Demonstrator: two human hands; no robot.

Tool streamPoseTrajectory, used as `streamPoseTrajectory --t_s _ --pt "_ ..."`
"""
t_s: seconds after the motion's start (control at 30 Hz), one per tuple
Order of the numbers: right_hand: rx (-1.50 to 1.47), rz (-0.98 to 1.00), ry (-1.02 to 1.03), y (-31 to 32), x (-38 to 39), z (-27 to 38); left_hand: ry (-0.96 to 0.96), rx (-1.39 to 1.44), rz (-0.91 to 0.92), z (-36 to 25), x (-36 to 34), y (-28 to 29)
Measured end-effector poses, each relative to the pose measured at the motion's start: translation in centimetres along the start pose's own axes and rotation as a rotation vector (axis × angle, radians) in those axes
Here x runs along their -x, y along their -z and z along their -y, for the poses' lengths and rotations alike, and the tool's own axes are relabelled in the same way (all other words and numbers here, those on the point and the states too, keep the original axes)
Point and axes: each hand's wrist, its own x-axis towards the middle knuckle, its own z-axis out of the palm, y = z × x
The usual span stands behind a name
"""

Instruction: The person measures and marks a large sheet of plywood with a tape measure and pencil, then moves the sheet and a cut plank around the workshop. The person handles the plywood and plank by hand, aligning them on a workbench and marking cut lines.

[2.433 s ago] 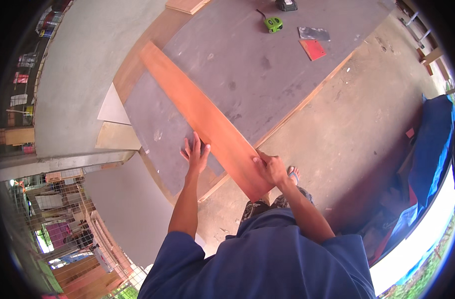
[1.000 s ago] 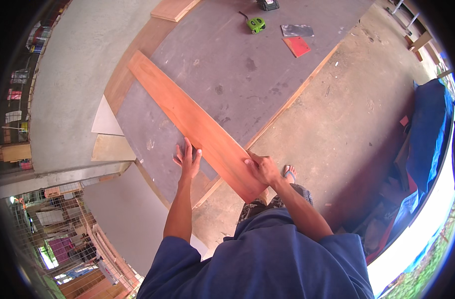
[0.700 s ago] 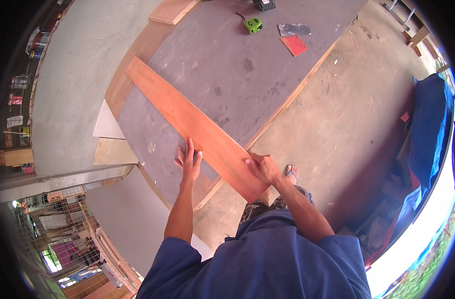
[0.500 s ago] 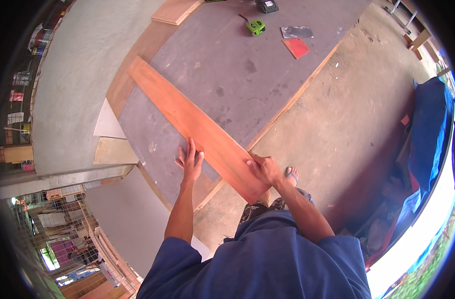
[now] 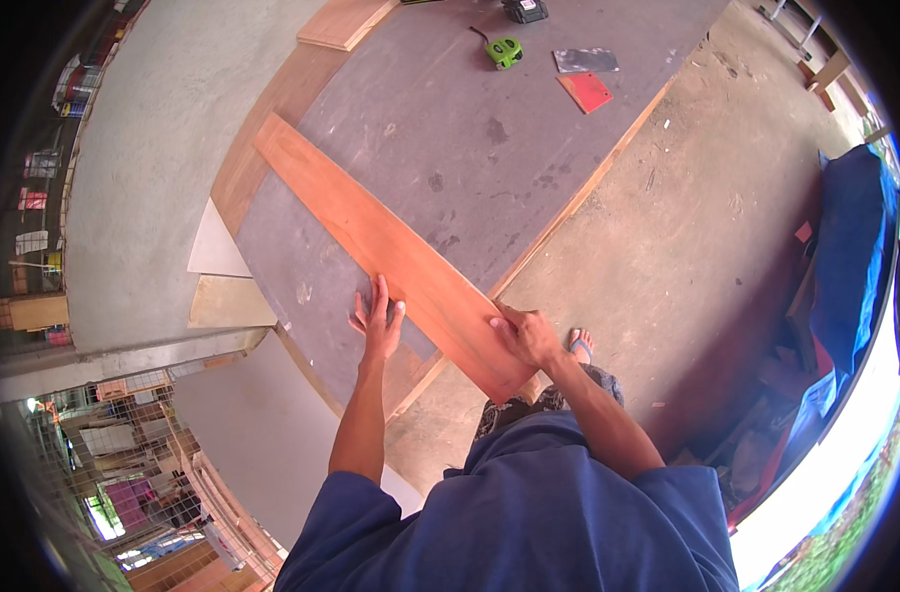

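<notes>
our right hand (image 5: 531, 338) gripped the board (image 5: 396, 247) near one end; our left hand (image 5: 379, 322) (fairly spread) touched its side.

I have the plank (image 5: 396, 252) lying across the worktop (image 5: 410, 89), from half past ten to half past four, its near end past the edge. From its middle, the tape measure (image 5: 505, 53) sits at one o'clock, with what may be a battery pack (image 5: 526, 11) beyond; two plates (image 5: 586, 93) lie at half past one, the tarp (image 5: 854, 232) at three.
</notes>
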Motion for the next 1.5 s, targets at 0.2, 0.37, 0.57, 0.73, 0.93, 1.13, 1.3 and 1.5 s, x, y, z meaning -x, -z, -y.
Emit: streamPoseTrajectory --t_s 0.2,0.37,0.57,0.73,0.93,1.13,1.3,1.5 --pt "0.005 -0.003 -0.011 0.0 0.2 0.1 0.003 0.01 0.002 0.0 0.0 0.1" --pt "-0.007 0.048 -0.071 0.0 0.0 -0.3 0.016 -0.004 0.016 0.1 -0.2 0.2" --pt "-0.277 0.271 -0.38 1.8 -1.8 -1.2 0.033 0.0 0.016 0.1 -0.1 0.2" --pt "0.012 0.426 -0.382 1.5 -2.4 -0.9 0.041 -0.016 0.017 0.1 -0.2 0.1" --pt "-0.2 0.284 -0.565 1.8 -3.1 -1.4 0.043 -0.043 0.023 0.3 -0.4 0.0" --pt "-0.368 0.26 -0.564 1.2 -3.0 -1.5 0.029 -0.044 0.031 0.4 -0.3 0.1" --pt "-0.135 0.276 -0.538 0.7 -3.2 -2.2 0.04 -0.026 0.037 0.1 -0.2 0.2" --pt "-0.262 0.274 -0.55 1.2 -2.8 -1.7 0.058 -0.043 0.047 0.2 -0.2 0.1"
